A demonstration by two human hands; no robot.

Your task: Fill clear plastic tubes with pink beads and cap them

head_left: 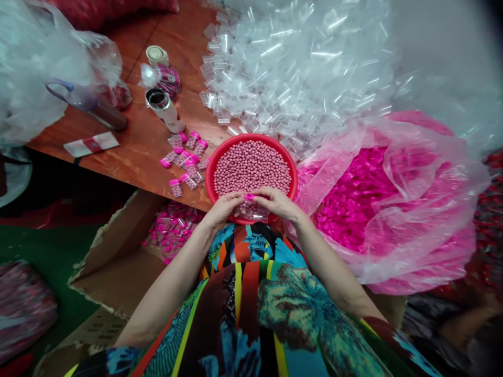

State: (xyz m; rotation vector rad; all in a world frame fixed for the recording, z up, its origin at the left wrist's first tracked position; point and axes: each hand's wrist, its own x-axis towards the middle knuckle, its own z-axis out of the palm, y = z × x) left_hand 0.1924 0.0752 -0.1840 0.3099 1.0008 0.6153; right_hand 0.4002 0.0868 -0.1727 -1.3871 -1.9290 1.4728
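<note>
A red bowl [220, 157] full of small pink beads [251, 166] sits at the table's near edge. Over its near rim, my left hand [223, 208] and my right hand [277, 202] meet around a small clear vial [251, 211] of beads. The right hand's fingers press a bright pink cap [249, 197] onto its top while the left hand steadies the vial. Several filled, pink-capped vials [185, 163] lie on the table just left of the bowl.
A heap of empty clear vials [291, 68] covers the table behind the bowl. A clear bag of pink caps [373, 204] lies at the right. A cardboard box [129, 251] holding finished vials stands below the table's left edge. Tape rolls [161, 102] and a bottle [86, 102] lie at the left.
</note>
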